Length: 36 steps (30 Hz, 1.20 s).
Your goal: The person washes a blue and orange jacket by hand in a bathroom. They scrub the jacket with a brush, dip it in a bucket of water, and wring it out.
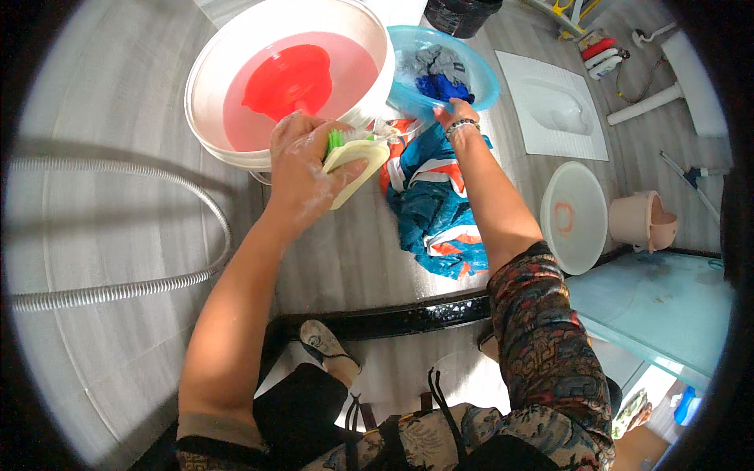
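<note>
My left hand (306,168), wet with suds, grips a scrubbing brush (359,168) with a pale yellow back and green and white bristles. Just beyond it, a red plastic ladle (288,79) sits in the pinkish water of a large white bucket (203,126); its handle runs down behind my left hand. My right hand (460,115), a beaded bracelet on its wrist, holds the near rim of a translucent blue plastic basin (486,82). Grey cloth (439,62) and bright blue cloth (445,88) lie in the basin. A wet teal, orange and white garment (436,206) is spread on the floor below.
A white squat toilet (556,106) is set in the floor at right. Nearer are a pale basin (574,218) and a pinkish bucket (642,221). A black raised sill (412,318) crosses before my feet. A corrugated hose (215,206) curves at left; a glass panel (654,312) stands right.
</note>
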{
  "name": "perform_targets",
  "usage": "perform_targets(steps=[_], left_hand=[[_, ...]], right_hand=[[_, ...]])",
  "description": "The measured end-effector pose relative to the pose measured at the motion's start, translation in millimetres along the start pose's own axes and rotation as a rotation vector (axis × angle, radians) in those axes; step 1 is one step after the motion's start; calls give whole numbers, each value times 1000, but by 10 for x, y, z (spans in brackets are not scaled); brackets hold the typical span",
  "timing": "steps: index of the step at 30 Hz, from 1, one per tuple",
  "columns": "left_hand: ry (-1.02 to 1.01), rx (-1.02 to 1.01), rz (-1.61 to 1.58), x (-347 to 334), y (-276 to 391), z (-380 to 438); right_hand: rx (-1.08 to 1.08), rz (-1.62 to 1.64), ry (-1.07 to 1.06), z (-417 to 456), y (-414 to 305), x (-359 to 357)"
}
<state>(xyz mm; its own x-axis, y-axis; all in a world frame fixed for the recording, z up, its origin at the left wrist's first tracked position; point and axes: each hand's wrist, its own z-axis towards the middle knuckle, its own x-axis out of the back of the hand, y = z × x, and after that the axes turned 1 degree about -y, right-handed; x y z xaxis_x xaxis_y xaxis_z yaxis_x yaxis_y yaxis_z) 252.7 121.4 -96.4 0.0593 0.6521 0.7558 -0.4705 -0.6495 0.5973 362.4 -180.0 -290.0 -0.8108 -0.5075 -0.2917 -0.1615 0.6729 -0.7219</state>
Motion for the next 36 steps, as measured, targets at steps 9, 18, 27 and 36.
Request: perform_targets(steps=[9,18,27,36], left_hand=[[16,-112,25,-5,-11,4],[84,-160,36,-93,-146,31],[77,-125,-80,-61,-260,4],[68,-152,-72,-84,-145,18]], right_hand=[[316,-831,-700,-234,-126,-327],[657,-1478,-328,-1035,727,1963],[886,-2001,17,-1517,968,1548],[420,-1883,-452,-639,584,1088]])
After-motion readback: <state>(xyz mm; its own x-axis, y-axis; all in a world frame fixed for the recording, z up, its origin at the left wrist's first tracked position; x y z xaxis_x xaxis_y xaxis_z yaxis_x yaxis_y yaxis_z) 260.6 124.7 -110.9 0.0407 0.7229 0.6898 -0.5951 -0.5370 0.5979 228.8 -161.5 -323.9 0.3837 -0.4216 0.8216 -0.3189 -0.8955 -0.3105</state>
